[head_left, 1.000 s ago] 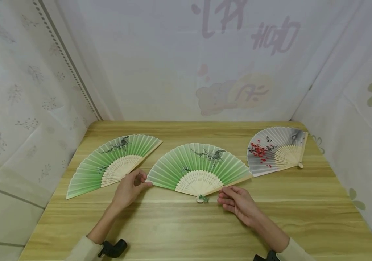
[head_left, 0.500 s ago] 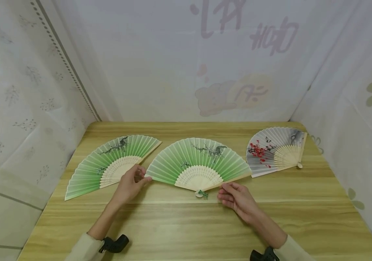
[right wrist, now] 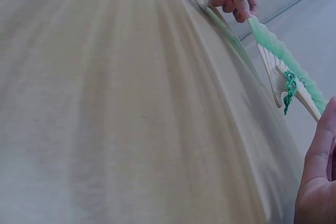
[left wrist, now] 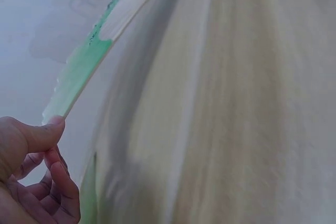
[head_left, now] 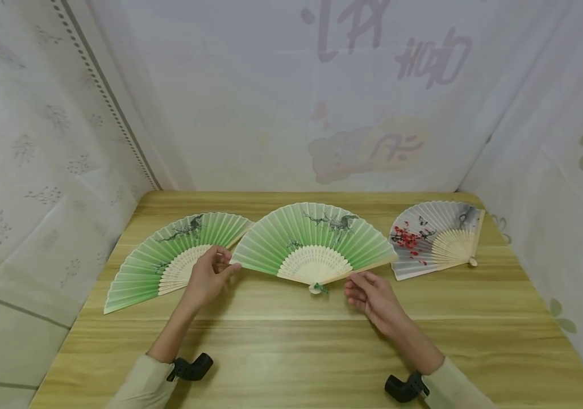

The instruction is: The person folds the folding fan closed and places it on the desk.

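Spread open between both hands is a green pleated fan (head_left: 317, 233) with a dark branch print and pale ribs. My left hand (head_left: 209, 275) pinches its left corner between thumb and fingers; the left wrist view shows the thumb on the fan's tip (left wrist: 73, 87). My right hand (head_left: 375, 298) holds the lower right edge, right of the pivot with its green cord (head_left: 321, 288). In the right wrist view the fan (right wrist: 278, 51) stands off the table, the cord hanging. The right fingertips are partly hidden behind the fan's edge.
A second open green fan (head_left: 143, 267) lies on the wooden table (head_left: 291, 352) at the left, partly behind my left hand. An open grey fan (head_left: 424, 238) with red blossoms lies at the back right. Printed cloth (head_left: 250, 102) hangs behind the table.
Both hands have moved away from me, raising the middle fan with them. Its left corner now overlaps the left fan's right tip in view. The two side fans have stayed put.
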{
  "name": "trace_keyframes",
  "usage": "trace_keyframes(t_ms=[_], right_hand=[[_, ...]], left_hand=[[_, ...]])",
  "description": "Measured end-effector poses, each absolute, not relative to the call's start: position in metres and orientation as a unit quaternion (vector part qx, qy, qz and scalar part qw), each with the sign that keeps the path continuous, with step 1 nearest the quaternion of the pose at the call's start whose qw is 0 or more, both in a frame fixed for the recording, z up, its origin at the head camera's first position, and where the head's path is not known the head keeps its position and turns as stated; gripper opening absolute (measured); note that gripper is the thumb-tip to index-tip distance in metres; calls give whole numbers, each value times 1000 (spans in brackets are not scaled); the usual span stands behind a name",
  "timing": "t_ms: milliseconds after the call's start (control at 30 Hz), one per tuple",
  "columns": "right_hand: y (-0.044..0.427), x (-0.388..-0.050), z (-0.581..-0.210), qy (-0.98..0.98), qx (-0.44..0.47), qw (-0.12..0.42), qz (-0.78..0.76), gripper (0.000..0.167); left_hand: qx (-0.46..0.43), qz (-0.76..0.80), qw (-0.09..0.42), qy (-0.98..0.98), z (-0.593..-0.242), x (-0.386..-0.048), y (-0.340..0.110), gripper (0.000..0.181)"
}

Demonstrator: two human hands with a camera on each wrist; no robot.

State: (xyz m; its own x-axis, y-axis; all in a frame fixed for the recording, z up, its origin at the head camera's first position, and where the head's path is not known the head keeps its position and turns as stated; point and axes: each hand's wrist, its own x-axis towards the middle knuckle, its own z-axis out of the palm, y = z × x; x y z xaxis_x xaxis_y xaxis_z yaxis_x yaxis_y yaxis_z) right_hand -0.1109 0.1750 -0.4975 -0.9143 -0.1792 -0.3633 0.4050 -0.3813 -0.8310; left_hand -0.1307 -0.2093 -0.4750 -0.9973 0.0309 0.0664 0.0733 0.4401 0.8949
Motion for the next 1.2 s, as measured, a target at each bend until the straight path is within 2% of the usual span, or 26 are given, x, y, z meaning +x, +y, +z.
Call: trace_keyframes(t_ms=[333, 767, 1200], right_hand=[[175, -120, -496, 521, 101, 164, -831, 18], [171, -127, -499, 500, 86, 100, -856, 13], [170, -144, -491, 506, 85, 80, -854, 12]], left_hand=[[-6, -535, 47, -843, -465, -138, -202, 24], [8, -565, 28, -824, -466, -145, -197, 24], [26, -593, 30, -804, -461, -160, -191, 30]])
